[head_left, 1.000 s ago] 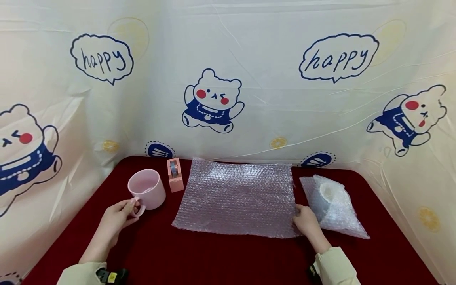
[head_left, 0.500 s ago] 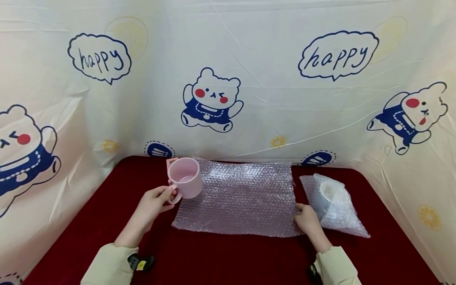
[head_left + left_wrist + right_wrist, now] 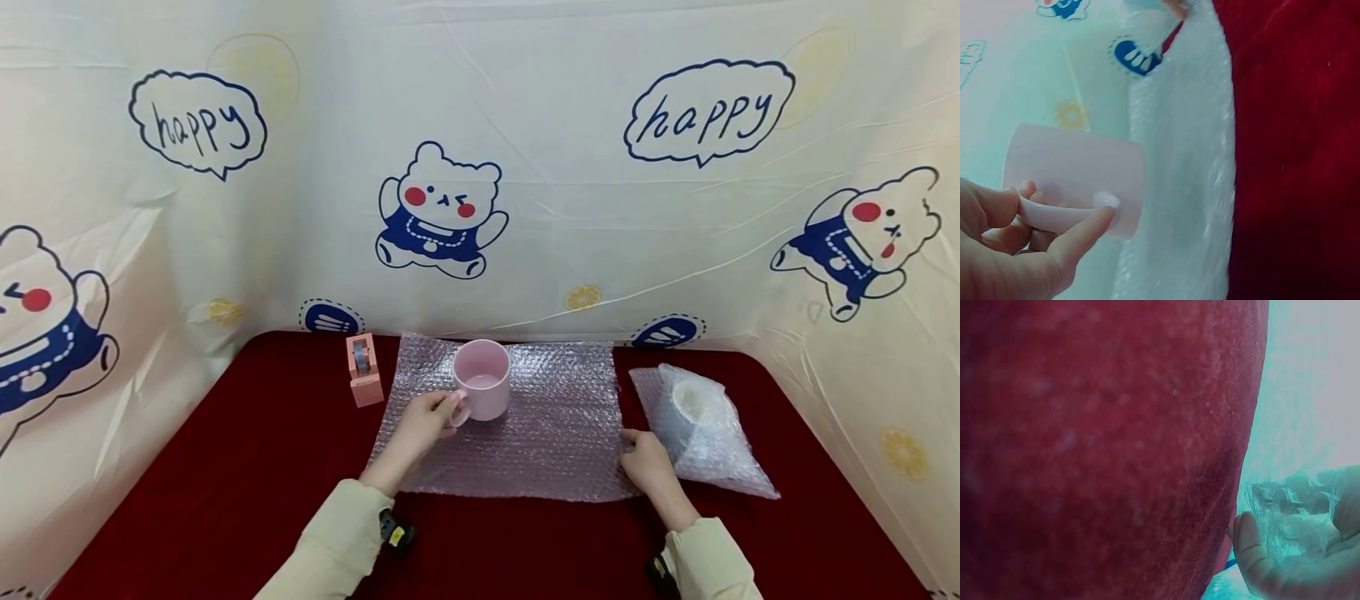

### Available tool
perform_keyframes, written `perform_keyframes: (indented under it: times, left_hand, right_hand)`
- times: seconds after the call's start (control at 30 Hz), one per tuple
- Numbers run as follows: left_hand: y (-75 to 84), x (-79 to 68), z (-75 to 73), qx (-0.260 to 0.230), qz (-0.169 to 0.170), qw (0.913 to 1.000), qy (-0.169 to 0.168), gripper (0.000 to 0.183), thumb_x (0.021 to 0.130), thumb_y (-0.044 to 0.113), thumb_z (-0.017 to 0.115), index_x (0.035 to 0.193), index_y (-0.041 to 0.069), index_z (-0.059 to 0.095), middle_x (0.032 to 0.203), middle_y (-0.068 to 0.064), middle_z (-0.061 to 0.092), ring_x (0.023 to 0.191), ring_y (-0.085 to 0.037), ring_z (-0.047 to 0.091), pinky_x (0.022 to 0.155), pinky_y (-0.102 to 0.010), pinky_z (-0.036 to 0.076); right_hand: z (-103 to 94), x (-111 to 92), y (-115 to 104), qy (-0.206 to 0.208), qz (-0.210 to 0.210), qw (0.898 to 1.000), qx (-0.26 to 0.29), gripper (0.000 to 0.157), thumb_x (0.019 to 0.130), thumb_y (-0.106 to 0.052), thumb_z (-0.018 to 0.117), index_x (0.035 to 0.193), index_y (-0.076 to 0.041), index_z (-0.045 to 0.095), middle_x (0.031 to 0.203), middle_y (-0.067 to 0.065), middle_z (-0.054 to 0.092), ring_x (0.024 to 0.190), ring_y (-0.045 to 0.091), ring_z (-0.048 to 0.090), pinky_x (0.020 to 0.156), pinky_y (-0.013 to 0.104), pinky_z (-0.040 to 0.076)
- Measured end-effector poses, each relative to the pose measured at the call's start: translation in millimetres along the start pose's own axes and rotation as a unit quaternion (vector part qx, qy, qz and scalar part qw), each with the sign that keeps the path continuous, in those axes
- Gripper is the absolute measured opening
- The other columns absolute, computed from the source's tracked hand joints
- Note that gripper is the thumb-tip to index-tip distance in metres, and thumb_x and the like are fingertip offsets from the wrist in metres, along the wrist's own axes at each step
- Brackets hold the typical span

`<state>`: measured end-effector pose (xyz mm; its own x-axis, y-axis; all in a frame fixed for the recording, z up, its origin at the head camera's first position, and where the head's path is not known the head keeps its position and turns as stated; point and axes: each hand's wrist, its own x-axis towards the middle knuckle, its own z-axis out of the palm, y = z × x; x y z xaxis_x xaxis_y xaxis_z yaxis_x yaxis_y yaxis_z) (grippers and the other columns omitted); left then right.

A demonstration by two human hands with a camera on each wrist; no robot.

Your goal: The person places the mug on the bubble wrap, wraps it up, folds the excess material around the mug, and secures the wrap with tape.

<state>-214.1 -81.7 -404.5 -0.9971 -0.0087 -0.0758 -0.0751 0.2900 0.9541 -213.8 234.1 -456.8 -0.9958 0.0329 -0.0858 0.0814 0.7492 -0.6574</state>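
Observation:
A pink mug (image 3: 489, 396) is upright over the middle of the bubble wrap sheet (image 3: 547, 454); I cannot tell whether its base touches the sheet. My left hand (image 3: 422, 427) holds it by the handle (image 3: 1054, 217), thumb and fingers around the handle in the left wrist view. At the sheet's right edge, my right hand (image 3: 649, 463) pinches the wrap; bubble wrap (image 3: 1294, 519) shows between thumb and fingers in the right wrist view. That hand's remaining fingers are partly hidden.
A pink tape dispenser (image 3: 365, 372) stands left of the sheet. To the right lies a bubble-wrapped bundle (image 3: 701, 429) with a pale cup-like shape inside, close beside my right hand. A dark red cloth (image 3: 225, 475) covers the table, with a printed curtain (image 3: 570, 208) behind.
My left hand has carried the mug rightward, from left of the tape dispenser, past it, to over the middle of the bubble wrap. The right hand has stayed at the sheet's right edge.

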Motion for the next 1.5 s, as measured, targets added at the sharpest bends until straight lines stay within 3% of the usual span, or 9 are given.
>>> perform_keyframes:
  times: [0.1,0.23,0.3,0.4,0.53,0.93,1.17,1.3,1.5]
  left_hand:
    - [-3.7,7.8,14.5,0.014,0.017,0.9997,0.003,0.030,0.100,0.013,0.047,0.102,-0.012,0.063,0.096,-0.024,0.064,0.087,-0.026,0.063,0.077,-0.040,0.058]
    - [-10.3,15.5,29.6,0.031,0.038,0.9988,0.002,0.030,0.099,0.014,0.048,0.096,-0.011,0.064,0.088,-0.023,0.063,0.079,-0.022,0.061,0.072,-0.038,0.057]
    - [-13.4,18.5,35.2,0.029,0.036,0.9989,-0.001,0.030,0.099,0.015,0.048,0.096,-0.011,0.064,0.088,-0.022,0.064,0.079,-0.021,0.061,0.071,-0.037,0.057]
    - [-16.9,22.0,40.5,0.028,0.031,0.9991,-0.005,0.030,0.100,0.014,0.047,0.097,-0.010,0.064,0.091,-0.022,0.064,0.080,-0.021,0.060,0.070,-0.033,0.055]
    - [-19.2,24.8,43.3,0.036,0.028,0.9989,-0.007,0.031,0.100,0.016,0.046,0.098,-0.009,0.064,0.094,-0.022,0.065,0.081,-0.023,0.060,0.068,-0.029,0.053]
    - [-22.5,29.6,47.4,0.034,0.028,0.9987,-0.023,0.030,0.100,0.014,0.045,0.095,-0.009,0.063,0.087,-0.021,0.062,0.072,-0.019,0.056,0.060,-0.020,0.044]
    - [-22.0,35.7,44.9,0.009,-0.005,0.9990,-0.043,0.032,0.101,0.018,0.044,0.097,-0.009,0.062,0.098,-0.022,0.065,0.086,-0.023,0.061,0.071,-0.032,0.054]
    - [-18.7,37.7,42.9,0.029,-0.013,0.9984,-0.047,0.033,0.101,0.021,0.046,0.102,-0.005,0.065,0.103,-0.022,0.067,0.090,-0.026,0.062,0.069,-0.032,0.052]
    - [-14.5,36.4,38.6,0.073,0.008,0.9956,-0.059,0.037,0.101,0.025,0.047,0.109,-0.005,0.066,0.107,-0.022,0.068,0.095,-0.028,0.063,0.080,-0.036,0.051]
  right_hand:
    - [-0.3,0,0,-0.001,0.000,1.000,-0.001,0.052,0.073,0.012,0.042,0.124,0.021,0.049,0.112,0.037,0.060,0.053,0.014,0.030,0.055,0.026,0.034]
    - [-0.6,1,0,-0.005,0.007,1.000,0.003,0.052,0.074,0.012,0.042,0.125,0.021,0.048,0.071,0.019,0.057,0.051,0.012,0.026,0.053,0.026,0.032]
    - [-0.9,1,-1,-0.006,0.008,1.000,0.002,0.052,0.074,0.012,0.043,0.125,0.021,0.048,0.069,0.016,0.056,0.051,0.012,0.026,0.053,0.026,0.032]
    - [-1.2,0,-2,-0.004,0.003,1.000,-0.009,0.051,0.073,0.012,0.043,0.123,0.021,0.050,0.096,0.032,0.064,0.056,0.016,0.035,0.055,0.027,0.036]
    - [-0.7,1,-3,-0.004,0.000,1.000,-0.020,0.051,0.072,0.012,0.044,0.122,0.020,0.052,0.124,0.038,0.054,0.070,0.023,0.047,0.060,0.028,0.040]
    - [0.4,0,-1,-0.010,0.010,1.000,-0.013,0.051,0.073,0.012,0.042,0.123,0.021,0.050,0.124,0.039,0.053,0.065,0.021,0.043,0.058,0.028,0.038]
    - [1.1,-1,-5,-0.005,-0.005,1.000,-0.024,0.048,0.076,0.009,0.045,0.122,0.022,0.050,0.124,0.039,0.053,0.092,0.037,0.059,0.074,0.039,0.050]
    - [0.4,-1,-6,-0.005,-0.015,0.999,-0.040,0.048,0.079,0.008,0.047,0.125,0.022,0.047,0.125,0.040,0.052,0.118,0.049,0.051,0.092,0.053,0.047]
    - [-2.6,-1,-6,-0.013,-0.002,0.999,-0.049,0.049,0.082,0.002,0.049,0.127,0.020,0.043,0.125,0.042,0.049,0.120,0.054,0.045,0.094,0.056,0.044]
